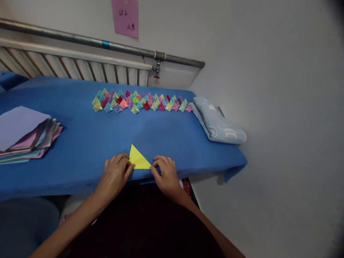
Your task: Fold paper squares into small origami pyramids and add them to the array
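Note:
A yellow sheet of paper (139,161), folded into a triangle, lies near the front edge of the table with one point facing away from me. My left hand (117,170) pinches its left side between thumb and fingers. At the right corner, my right hand (164,173) has thumb and forefinger closed on the paper's tip. Beyond both hands, several small folded paper pieces (146,105) in many colours stand in rows across the back of the table.
A blue cloth (80,143) covers the table. To the left lies a stack of coloured paper (24,130). A folded grey-blue towel (219,123) rests at the right end by the wall. Behind are a radiator (75,66), a pipe (80,38) and a pink note (125,18).

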`<move>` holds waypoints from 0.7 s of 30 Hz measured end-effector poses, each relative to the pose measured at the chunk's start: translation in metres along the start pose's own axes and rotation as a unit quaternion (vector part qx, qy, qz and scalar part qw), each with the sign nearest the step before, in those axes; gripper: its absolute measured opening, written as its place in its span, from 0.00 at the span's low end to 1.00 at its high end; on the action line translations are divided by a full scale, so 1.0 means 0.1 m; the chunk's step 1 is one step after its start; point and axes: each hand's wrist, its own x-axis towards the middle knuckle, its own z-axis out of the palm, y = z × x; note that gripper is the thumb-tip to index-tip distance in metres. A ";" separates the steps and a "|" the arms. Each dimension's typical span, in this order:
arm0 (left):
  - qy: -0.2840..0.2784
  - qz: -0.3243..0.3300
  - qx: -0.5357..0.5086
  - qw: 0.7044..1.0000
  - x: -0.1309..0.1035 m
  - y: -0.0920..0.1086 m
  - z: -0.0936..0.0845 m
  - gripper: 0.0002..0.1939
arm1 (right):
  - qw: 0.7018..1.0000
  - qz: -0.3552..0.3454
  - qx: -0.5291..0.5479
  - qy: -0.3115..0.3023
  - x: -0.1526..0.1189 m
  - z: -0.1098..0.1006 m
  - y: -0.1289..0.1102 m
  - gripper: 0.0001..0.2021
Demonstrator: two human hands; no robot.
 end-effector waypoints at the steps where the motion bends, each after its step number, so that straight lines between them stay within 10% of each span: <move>1: -0.004 -0.005 -0.002 1.000 -0.01 0.00 0.00 0.12 | 1.000 0.001 0.002 -0.002 0.00 0.00 0.00 0.05; 21: -0.054 0.180 0.157 0.969 -0.19 0.02 -0.19 0.29 | 0.993 -0.066 -0.086 -0.054 -0.05 -0.09 0.07 0.17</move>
